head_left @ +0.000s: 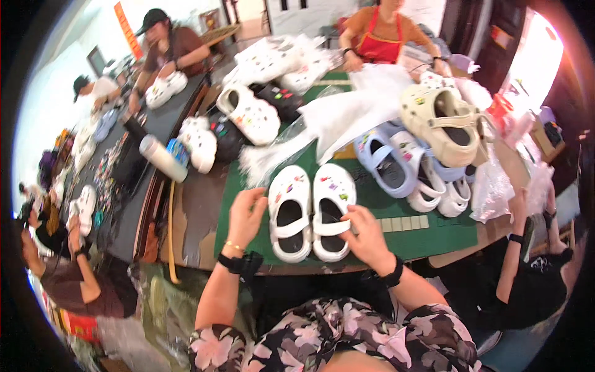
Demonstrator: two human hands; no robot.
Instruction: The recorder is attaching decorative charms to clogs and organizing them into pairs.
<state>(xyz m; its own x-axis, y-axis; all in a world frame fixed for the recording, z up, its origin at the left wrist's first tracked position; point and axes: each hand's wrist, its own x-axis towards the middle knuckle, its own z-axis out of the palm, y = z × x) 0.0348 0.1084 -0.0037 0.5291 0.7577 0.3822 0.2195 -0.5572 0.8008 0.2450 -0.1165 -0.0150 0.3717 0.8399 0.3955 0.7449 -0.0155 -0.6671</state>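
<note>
Two white clogs stand side by side on the green mat (248, 243) in front of me, toes pointing away. Small colourful charms dot the toes of the left clog (290, 181) and the right clog (334, 180); their straps lie across the openings. My left hand (248, 209) is beside the left clog's outer side, fingers loosely bent and apart, holding nothing. At the outer end of the right clog's strap is my right hand (367, 228), its thumb and forefinger apart at the clog's edge. Whether those fingertips press on it, I cannot tell.
Blue clogs (385, 162) and a beige clog (443, 121) pile up at right. White wrapping (347, 115) and another charm-covered clog (249, 115) lie beyond. A pale bottle (162, 158) stands left. People work around, one in a red apron (378, 44).
</note>
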